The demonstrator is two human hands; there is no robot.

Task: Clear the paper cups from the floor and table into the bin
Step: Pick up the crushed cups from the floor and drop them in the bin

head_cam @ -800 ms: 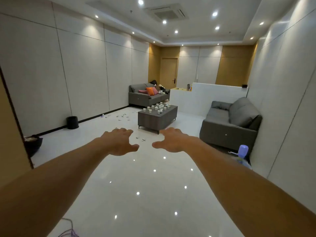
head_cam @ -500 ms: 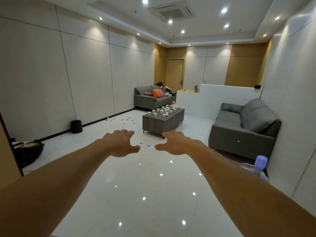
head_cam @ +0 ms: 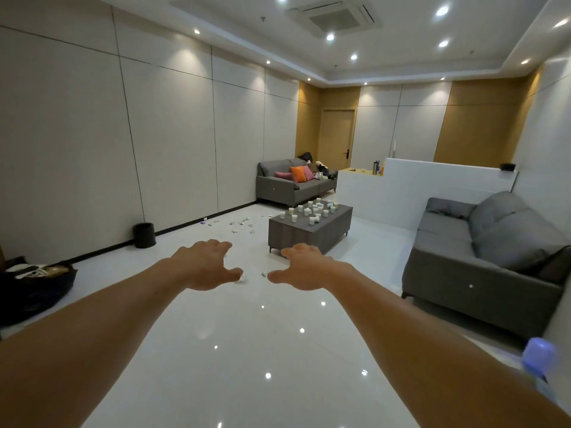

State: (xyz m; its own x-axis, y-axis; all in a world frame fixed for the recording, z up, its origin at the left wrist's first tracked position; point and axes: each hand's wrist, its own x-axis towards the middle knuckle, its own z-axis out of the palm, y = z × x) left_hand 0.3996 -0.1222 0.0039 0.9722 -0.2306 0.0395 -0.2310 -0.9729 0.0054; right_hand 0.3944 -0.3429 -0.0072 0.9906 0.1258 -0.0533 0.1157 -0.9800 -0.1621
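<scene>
Paper cups (head_cam: pixel 312 211) litter far worktop (head_cam: pixel 309 236) and floor (head_cam: pixel 247 335) left of it; left hand (head_cam: pixel 204 267) and right hand (head_cam: pixel 304 267) both wide, empty; best to nest stacks, fewer trips to bin (head_cam: pixel 144 235).

One view only: head-worn wide-angle cam, faced forward along the room, pitched slightly down at the floor (head_cam: pixel 247 350). The left hand (head_cam: pixel 204 264) and right hand (head_cam: pixel 304 267) sat close, mid-frame; the table (head_cam: pixel 309 233) lay well beyond them, near centre.

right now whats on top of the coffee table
A crowd of small white paper cups sits on the coffee table top, some upright, a few tipped. Whether they hold anything cannot be seen.
</scene>
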